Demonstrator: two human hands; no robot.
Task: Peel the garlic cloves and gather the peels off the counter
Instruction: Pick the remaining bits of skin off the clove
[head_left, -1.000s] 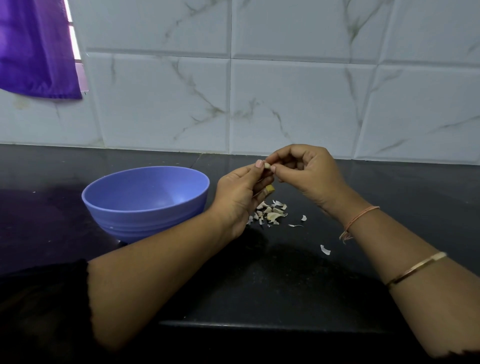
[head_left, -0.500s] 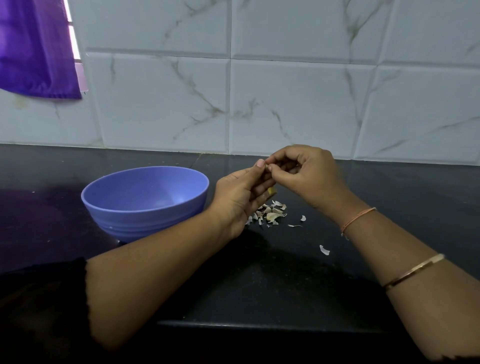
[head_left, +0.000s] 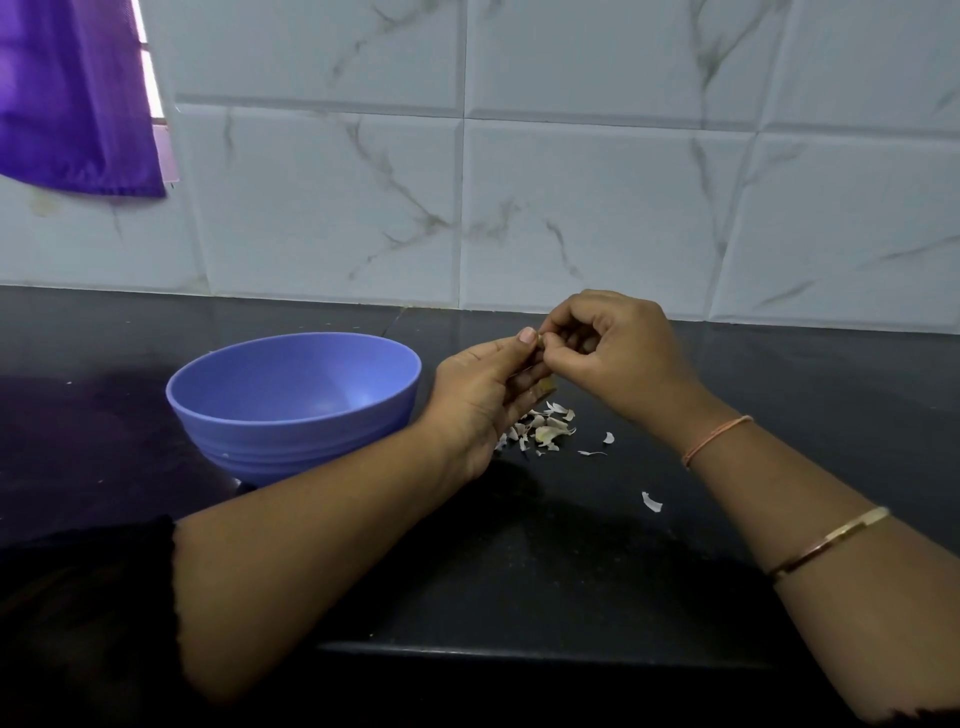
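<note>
- Head view, fig. legend: we look down at both hands meeting above a black counter (head_left: 779, 395), approx. mid-frame.
- L hand (head_left: 483, 395): fingers curled, thumb pointing up, gripping a garlic clove (head_left: 540, 340). We see only a small pale bit of it at the thumb tip; the rest is hidden by fingers.
- R hand (head_left: 618, 358): fingers curled, fingertips pinching the same clove at its top, touching the L thumb. We cannot tell if skin is coming away.
- Peels (head_left: 545, 428): a small pale pile on the counter directly below the hands, just beside the L wrist.
- Stray peel bits (head_left: 609, 438) lie near the pile on its R side; one larger loose peel (head_left: 651, 502) lies apart, nearer to us.
- Bowl (head_left: 291, 447): blue-purple, upright, on the counter just L of the L hand.
- R forearm: thin thread band (head_left: 717, 435) at the wrist, metal bangle (head_left: 831, 543) further up.
- Bkgd.: marbled white tile wall (head_left: 571, 208); purple cloth (head_left: 67, 93) hanging at top L.
</note>
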